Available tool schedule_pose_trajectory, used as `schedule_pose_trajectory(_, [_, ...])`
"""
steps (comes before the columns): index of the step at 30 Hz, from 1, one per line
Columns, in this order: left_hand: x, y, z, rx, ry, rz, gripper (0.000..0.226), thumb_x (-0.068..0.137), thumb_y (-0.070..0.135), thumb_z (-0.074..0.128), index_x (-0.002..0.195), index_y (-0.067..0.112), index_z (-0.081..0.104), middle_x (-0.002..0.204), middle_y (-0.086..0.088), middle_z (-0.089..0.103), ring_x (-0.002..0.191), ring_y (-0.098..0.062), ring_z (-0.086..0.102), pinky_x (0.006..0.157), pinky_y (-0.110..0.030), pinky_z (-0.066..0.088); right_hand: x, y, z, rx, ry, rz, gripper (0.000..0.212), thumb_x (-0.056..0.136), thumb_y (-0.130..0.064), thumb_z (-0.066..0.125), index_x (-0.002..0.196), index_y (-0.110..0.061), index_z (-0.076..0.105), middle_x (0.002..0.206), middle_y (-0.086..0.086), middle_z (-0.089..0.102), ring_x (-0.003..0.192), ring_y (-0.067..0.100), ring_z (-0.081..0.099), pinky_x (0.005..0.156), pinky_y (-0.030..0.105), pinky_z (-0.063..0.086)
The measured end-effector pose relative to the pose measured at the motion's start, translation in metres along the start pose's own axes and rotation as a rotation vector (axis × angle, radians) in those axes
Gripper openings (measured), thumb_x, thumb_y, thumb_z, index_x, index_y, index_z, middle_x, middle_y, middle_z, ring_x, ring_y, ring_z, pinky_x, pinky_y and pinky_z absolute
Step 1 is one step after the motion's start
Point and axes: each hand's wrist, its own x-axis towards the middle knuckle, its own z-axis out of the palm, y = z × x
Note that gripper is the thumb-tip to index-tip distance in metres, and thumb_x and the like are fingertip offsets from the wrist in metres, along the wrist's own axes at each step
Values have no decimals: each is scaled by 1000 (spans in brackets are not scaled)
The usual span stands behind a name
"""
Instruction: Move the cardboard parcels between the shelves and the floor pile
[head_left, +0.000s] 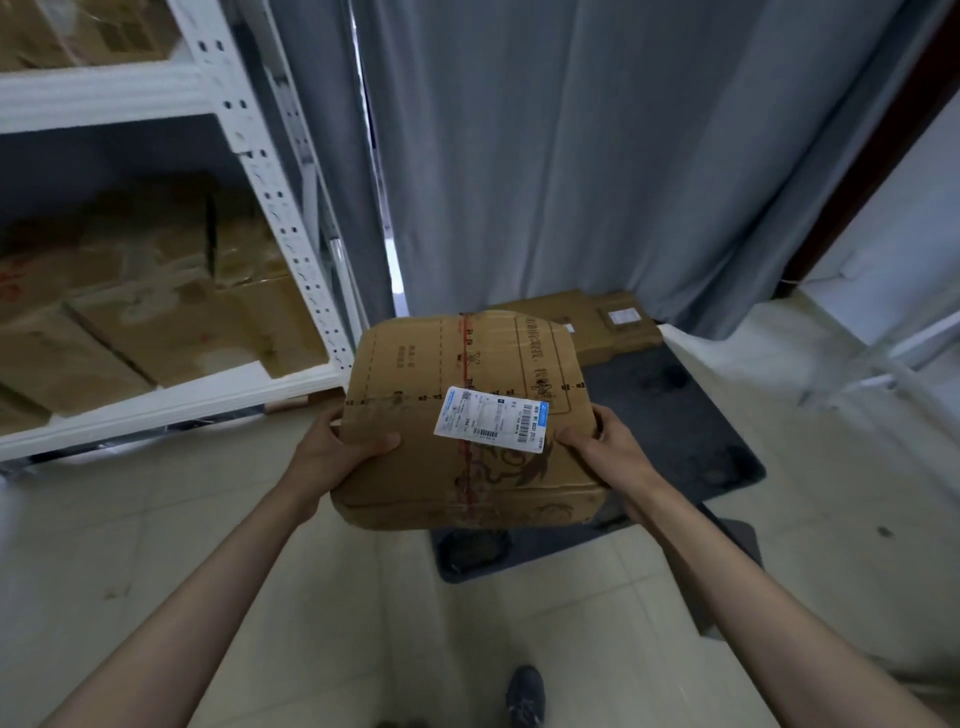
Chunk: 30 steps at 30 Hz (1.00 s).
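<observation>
Head view: white shelving (228, 104) at the left is loaded with cardboard boxes (171, 317). A dark mat (691, 441) is spread over the tiled floor, with flat parcels (597, 319) lying at its far edge. One cardboard parcel (467, 415), labelled white (491, 422), is held above the mat, gripped at its sides by the left hand (337, 447) and right hand (602, 441), fingers closed on it.
</observation>
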Motion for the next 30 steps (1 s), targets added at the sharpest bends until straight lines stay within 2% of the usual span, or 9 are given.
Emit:
schedule_pose_trajectory(5, [14, 8, 30, -20, -1, -39, 88, 51, 52, 92, 128, 29, 57, 118, 4, 67, 104, -15, 64, 89, -36, 55, 29, 4, -23, 15, -1, 32, 65, 88, -35, 75, 143, -24, 43, 120, -2, 65, 105, 15, 64, 75, 24, 51])
schedule_pose_trajectory(10, [48, 12, 37, -40, 15, -89, 96, 52, 48, 96, 134, 23, 53, 121, -2, 66, 107, -20, 65, 97, -44, 54, 71, -2, -22, 2, -38, 57, 66, 86, -39, 76, 141, -24, 44, 113, -6, 64, 102, 12, 64, 72, 22, 50])
schedule_pose_trajectory(14, [90, 15, 39, -50, 27, -122, 93, 55, 47, 94, 134, 21, 53, 120, -2, 66, 105, -20, 66, 96, -42, 55, 118, -10, -14, 1, -52, 81, 66, 84, -39, 78, 140, -22, 46, 117, -2, 67, 105, 17, 66, 88, 33, 56])
schedule_pose_trajectory(16, [111, 15, 39, -68, 37, -146, 92, 56, 46, 94, 134, 20, 52, 119, -2, 66, 103, -19, 66, 93, -39, 56, 142, -17, -8, -10, -64, 102, 65, 87, -39, 76, 141, -22, 44, 118, 0, 67, 105, 18, 67, 94, 36, 56])
schedule_pose_trajectory(22, [170, 17, 37, -99, 22, -201, 82, 59, 43, 94, 127, 21, 53, 112, 2, 68, 96, -12, 66, 73, -23, 53, 205, -30, 11, -48, -77, 152, 67, 84, -42, 76, 141, -24, 45, 115, -3, 68, 104, 17, 67, 98, 40, 55])
schedule_pose_trajectory(25, [198, 18, 35, -114, 11, -215, 84, 57, 42, 94, 128, 19, 56, 114, 0, 69, 101, -17, 68, 80, -27, 56, 231, -36, 18, -43, -76, 179, 68, 80, -44, 78, 138, -26, 47, 116, -2, 69, 105, 18, 68, 99, 42, 55])
schedule_pose_trajectory(28, [225, 22, 33, -131, 9, -246, 94, 57, 42, 94, 137, 18, 50, 119, -2, 67, 103, -18, 66, 92, -34, 55, 261, -47, 23, -27, -79, 200, 64, 78, -42, 79, 133, -28, 50, 114, -2, 71, 102, 18, 70, 97, 42, 56])
schedule_pose_trajectory(30, [247, 25, 32, -134, 24, -266, 97, 57, 41, 95, 139, 18, 48, 120, -3, 67, 104, -19, 66, 93, -37, 55, 286, -55, 26, -27, -88, 206, 59, 79, -41, 78, 130, -31, 50, 113, -4, 71, 101, 17, 70, 96, 41, 57])
